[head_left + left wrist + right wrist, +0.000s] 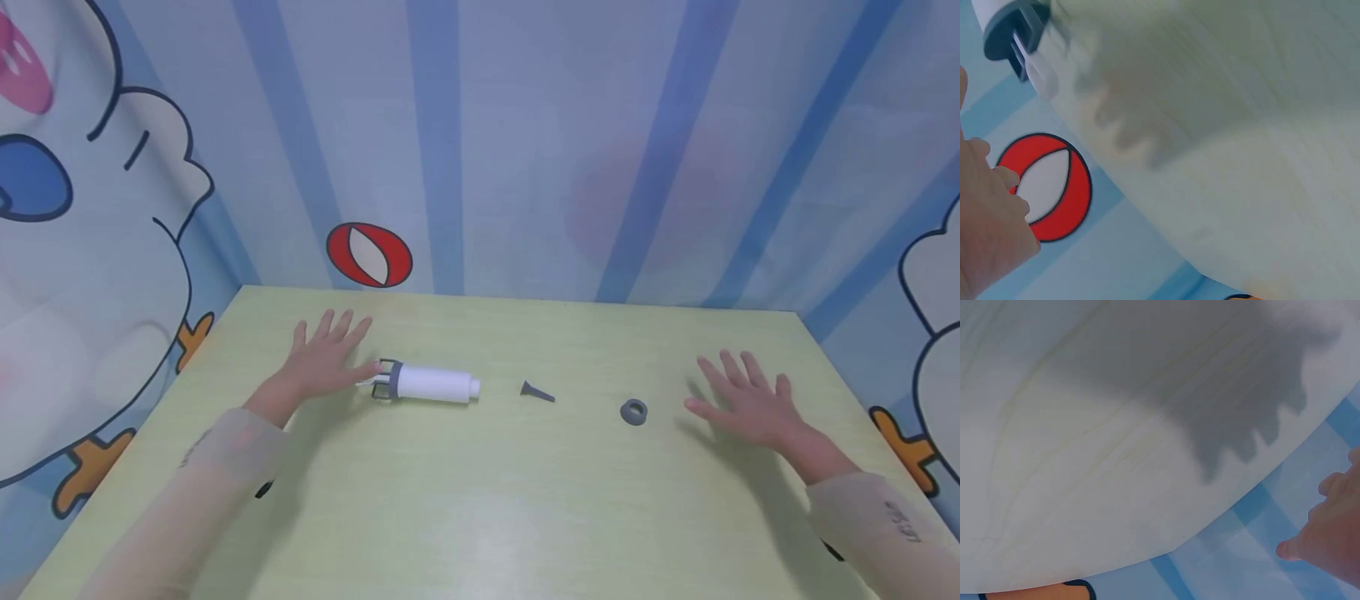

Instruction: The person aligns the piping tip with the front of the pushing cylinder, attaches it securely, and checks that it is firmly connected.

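Note:
My left hand [322,362] is spread over the table's left side, palm down, its thumb overlapping the pronged end of a white cylinder with a dark grey collar [435,384] in the head view. In the left wrist view the collar [1004,34] and its prongs show at the top left, apart from the fingers. My right hand [753,404] hovers on the right with fingers spread, holding nothing. Left of it lies a small dark grey ring [633,412]. Between ring and cylinder rests a small dark grey piece, flared at one end and narrow at the other [537,392].
All the pieces lie in a row on a pale wood-patterned table [510,500]. A blue striped backdrop [517,167] stands behind its far edge, with a red and white ball [369,255] printed on it. Cartoon figures cover both sides.

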The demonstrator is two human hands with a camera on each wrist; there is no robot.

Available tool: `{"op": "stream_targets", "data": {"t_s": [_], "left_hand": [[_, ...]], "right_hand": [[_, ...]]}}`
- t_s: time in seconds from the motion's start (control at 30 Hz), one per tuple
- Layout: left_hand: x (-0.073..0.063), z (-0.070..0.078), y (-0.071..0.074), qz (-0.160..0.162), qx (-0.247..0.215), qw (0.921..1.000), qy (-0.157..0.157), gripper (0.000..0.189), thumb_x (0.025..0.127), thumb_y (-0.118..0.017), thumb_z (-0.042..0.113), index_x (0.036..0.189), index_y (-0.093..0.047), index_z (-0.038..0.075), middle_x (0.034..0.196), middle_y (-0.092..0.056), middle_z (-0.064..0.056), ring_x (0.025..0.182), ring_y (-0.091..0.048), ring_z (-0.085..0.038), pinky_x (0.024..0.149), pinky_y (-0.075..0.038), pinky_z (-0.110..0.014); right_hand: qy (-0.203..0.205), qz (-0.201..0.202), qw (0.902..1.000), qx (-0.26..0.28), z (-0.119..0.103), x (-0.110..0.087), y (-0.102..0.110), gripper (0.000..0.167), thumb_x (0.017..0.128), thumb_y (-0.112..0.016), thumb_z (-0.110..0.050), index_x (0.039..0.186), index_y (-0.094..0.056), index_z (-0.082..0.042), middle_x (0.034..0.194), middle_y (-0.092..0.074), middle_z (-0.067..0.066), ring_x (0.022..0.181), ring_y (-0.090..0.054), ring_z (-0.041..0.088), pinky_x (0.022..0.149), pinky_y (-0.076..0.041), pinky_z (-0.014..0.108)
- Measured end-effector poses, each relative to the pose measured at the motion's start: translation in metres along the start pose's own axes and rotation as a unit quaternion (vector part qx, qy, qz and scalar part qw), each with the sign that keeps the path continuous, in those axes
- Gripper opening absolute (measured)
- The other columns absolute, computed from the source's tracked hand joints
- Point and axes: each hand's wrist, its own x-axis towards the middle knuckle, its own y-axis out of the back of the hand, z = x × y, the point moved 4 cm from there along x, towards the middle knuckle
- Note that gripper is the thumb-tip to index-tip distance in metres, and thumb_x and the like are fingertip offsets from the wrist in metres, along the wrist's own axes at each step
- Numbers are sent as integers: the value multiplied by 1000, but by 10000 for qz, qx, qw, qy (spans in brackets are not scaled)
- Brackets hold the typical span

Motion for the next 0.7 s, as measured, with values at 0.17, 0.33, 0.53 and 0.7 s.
{"op": "stream_targets", "data": {"t_s": [0.17,0.33,0.53,0.7], "left_hand": [[8,23,-3,9,157,9993,-348,80,81,-40,61,143,-11,19,148,-7,-15,134,2,-39,100,4,-63],[14,47,-6,49,254,9962,-827,78,82,-40,61,143,-13,21,149,-10,-12,135,-1,-37,101,2,-61],[21,76,-8,100,224,9914,-1286,75,83,-40,60,142,-16,21,147,-17,-10,136,-6,-33,102,-1,-60],[26,95,-13,30,207,9886,-1494,74,83,-39,60,142,-16,23,147,-20,-8,136,-9,-31,104,-3,-58]], "right_hand": [[122,-32,9999,16,-13,3,-2,81,83,-38,-61,143,-3,-20,146,0,24,131,11,45,87,6,72],[249,-30,9997,-42,-24,5,-4,80,83,-39,-61,143,-5,-19,146,-2,23,132,6,44,89,3,71],[403,-10,9992,-40,-35,8,-6,79,84,-40,-59,143,-6,-21,147,-4,21,132,1,44,91,1,70],[498,8,9987,-137,-42,11,-11,79,83,-41,-59,143,-8,-21,147,-6,21,132,-3,44,92,-1,70]]}}
